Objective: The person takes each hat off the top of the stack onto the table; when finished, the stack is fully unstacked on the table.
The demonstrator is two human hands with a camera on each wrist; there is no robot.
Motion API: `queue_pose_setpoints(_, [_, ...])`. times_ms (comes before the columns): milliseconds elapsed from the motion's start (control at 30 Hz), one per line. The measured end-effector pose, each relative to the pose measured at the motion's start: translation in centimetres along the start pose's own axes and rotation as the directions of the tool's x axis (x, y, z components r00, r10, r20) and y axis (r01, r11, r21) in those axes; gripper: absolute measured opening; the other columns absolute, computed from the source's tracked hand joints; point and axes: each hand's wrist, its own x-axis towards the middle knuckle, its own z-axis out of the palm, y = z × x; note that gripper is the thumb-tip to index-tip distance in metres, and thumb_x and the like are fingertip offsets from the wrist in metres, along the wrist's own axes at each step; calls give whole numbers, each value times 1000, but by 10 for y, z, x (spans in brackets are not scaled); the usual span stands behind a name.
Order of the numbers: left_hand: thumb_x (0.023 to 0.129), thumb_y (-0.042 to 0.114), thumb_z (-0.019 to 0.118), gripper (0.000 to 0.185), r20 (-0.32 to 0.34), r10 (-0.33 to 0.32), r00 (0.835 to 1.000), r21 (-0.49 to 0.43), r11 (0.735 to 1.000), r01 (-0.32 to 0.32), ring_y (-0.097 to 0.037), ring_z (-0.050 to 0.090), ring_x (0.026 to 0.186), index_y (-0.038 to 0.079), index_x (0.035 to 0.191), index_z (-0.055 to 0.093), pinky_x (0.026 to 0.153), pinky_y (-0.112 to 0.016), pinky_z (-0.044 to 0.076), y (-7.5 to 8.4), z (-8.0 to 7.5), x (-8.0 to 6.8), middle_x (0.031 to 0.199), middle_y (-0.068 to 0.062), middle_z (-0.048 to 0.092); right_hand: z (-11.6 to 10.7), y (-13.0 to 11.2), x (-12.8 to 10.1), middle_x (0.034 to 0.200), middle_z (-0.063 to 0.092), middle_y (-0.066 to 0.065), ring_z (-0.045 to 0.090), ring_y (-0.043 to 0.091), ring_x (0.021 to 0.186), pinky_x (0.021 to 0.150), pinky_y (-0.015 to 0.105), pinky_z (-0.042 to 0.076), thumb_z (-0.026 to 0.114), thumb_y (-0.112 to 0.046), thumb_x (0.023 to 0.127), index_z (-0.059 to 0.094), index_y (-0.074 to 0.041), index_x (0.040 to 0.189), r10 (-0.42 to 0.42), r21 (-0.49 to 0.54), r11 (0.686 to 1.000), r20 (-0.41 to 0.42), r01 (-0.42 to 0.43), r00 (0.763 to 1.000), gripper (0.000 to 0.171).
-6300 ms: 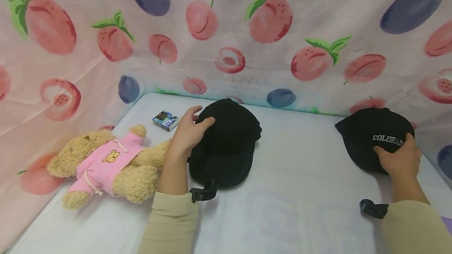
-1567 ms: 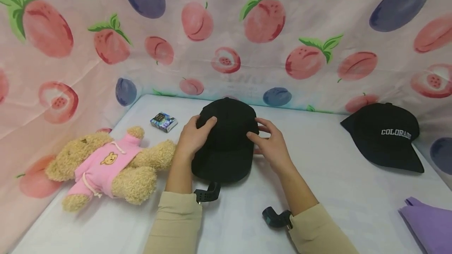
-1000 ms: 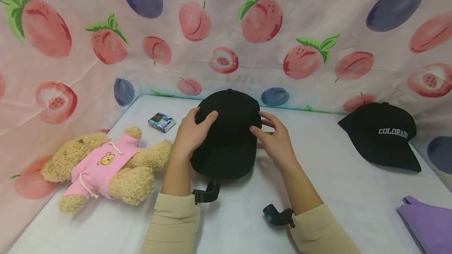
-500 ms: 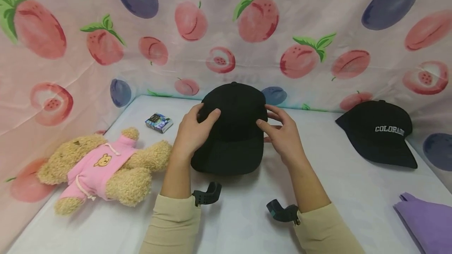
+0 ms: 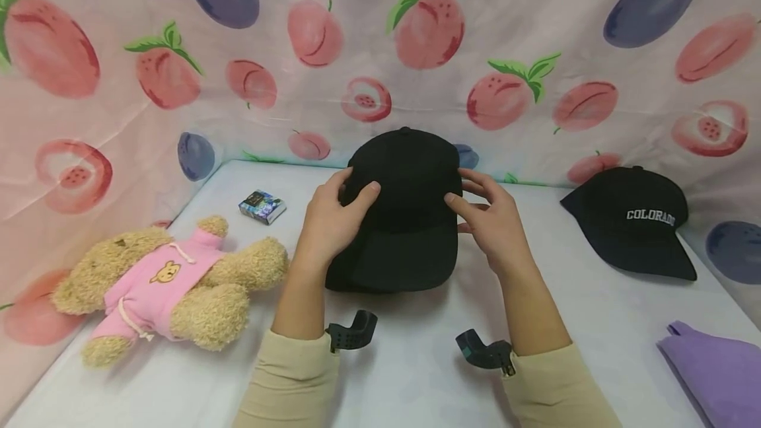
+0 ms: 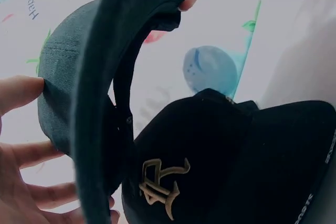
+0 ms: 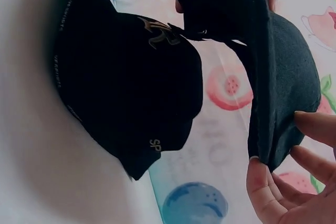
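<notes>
Head view: my left hand [image 5: 329,220] and right hand [image 5: 493,220] hold the plain black cap [image 5: 404,197] by its two sides, fingers curled onto the crown, thumbs on the front panel. The cap is tipped up and its brim [image 5: 395,269] points toward me, low over the white table [image 5: 380,375]. A two-sided hold probably keeps the crown from collapsing. Left of the cap: a teddy bear [image 5: 160,286] in a pink hoodie, lying on its back, and a small printed box [image 5: 262,206] further back. Right of the cap, well apart: a Colorado cap [image 5: 630,223], and a purple cloth [image 5: 719,368] at the near right edge. Behind the cap hangs a fruit-print curtain [image 5: 380,51]. Nothing lies between my hands and the cap.

Left wrist view: the held cap [image 6: 89,103] is seen edge-on from below, clearly off the table; my left fingers [image 6: 21,95] press its crown from the left. Just under and right of it sits a second black cap [image 6: 210,166] with a gold embroidered logo [image 6: 160,179] (hidden behind the held one from the head camera). So the held cap comes off a stack, I judge.

Right wrist view: my right fingers [image 7: 273,192] pinch the crown edge of the held cap [image 7: 278,77]; the logo cap [image 7: 131,82] lies left of it on the table, apart from it. It's the one thing close enough to snag.
</notes>
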Motion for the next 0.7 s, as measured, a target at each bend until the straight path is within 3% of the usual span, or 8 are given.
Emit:
queue_pose_setpoints(167, [99,53,60,74,6,37,999,15,999,-37,-31,42,147,17,160,40,120,-56,36,1,3,1,161,-14,42,-6,-2,0,159,46,9,60,30,128,83,32,59,69,-35,99,45,-25,157,-1,-23,1000,-3,1,1000,63])
queue_pose_setpoints(400, [99,48,61,69,12,79,997,14,997,-79,-32,49,142,16,158,44,117,-54,40,4,7,0,156,-16,48,-15,-2,-1,159,47,13,60,32,130,80,26,58,67,-35,100,45,-23,157,-15,-62,998,-2,15,1000,62])
queue_pose_setpoints(700, [99,47,62,67,12,83,996,11,996,-83,-32,50,140,18,157,45,117,-54,40,10,17,-2,154,-15,48,-29,-3,-3,159,46,16,59,34,132,76,21,56,66,-34,102,46,-19,157,-21,-104,994,4,21,1000,60])
